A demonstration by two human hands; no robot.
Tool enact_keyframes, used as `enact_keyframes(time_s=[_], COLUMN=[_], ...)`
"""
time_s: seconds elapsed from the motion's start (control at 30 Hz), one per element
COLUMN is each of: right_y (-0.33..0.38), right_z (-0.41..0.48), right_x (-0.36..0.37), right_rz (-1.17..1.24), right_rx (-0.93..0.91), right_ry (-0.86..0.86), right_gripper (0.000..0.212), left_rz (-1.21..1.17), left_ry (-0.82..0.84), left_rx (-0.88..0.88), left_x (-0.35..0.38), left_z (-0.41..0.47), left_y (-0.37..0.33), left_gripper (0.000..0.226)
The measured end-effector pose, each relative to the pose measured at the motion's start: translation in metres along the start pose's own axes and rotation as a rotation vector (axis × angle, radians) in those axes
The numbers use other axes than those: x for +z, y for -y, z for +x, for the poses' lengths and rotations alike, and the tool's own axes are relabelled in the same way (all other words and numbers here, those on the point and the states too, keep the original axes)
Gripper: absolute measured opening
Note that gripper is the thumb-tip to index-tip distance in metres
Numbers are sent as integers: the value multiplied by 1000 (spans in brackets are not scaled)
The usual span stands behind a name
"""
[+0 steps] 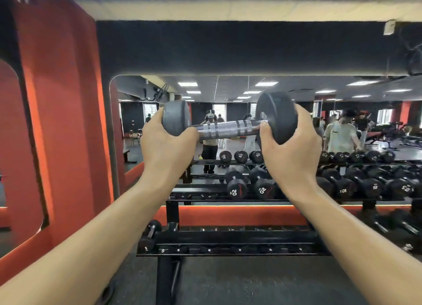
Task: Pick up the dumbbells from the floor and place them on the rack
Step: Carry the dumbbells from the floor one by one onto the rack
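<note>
Nearest, a black steel rack (228, 238), with a small black dumbbell (148, 236) lying at its left end. Above, held well clear of the tiers and roughly level: a black round-headed dumbbell with knurled chrome handle (226, 129). Curled round its left head, the left hand (166, 142); round its right head, the right hand (290, 149). Behind, a wall mirror (228, 87); numbered black dumbbells (237, 187) below, perhaps partly reflections.
</note>
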State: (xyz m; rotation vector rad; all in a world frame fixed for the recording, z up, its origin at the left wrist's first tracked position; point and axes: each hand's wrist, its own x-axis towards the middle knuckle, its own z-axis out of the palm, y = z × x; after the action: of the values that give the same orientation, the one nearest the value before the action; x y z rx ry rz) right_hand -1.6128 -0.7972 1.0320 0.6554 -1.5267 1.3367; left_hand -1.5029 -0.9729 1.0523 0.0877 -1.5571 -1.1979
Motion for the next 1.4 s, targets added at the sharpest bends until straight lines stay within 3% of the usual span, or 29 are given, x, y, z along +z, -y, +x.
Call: enact_keyframes(time_s=[0.5, 0.77, 0.87, 0.93, 1.03, 1.17, 1.4], right_y=[-271, -374, -404, -426, -465, -514, -589], right_z=[63, 107, 114, 116, 117, 119, 99], right_x=[248, 366, 412, 444, 496, 562, 657], right_rz=[49, 61, 94, 138, 214, 303, 457], right_rx=[35, 45, 43, 48, 60, 59, 75], right_ry=[74, 126, 168, 199, 270, 361, 582], right_gripper=[46, 44, 47, 44, 38, 30, 34], left_rz=[49, 92, 100, 107, 185, 299, 480], left_ry=[-16, -57, -112, -146, -230, -324, -541], left_rx=[-31, -47, -54, -64, -77, -117, -238], left_x=[156, 215, 226, 231, 237, 250, 271], left_z=[199, 291, 317, 331, 351, 372, 386], left_y=[283, 395, 432, 458, 500, 544, 623], left_gripper=[21, 20, 19, 29, 19, 24, 28])
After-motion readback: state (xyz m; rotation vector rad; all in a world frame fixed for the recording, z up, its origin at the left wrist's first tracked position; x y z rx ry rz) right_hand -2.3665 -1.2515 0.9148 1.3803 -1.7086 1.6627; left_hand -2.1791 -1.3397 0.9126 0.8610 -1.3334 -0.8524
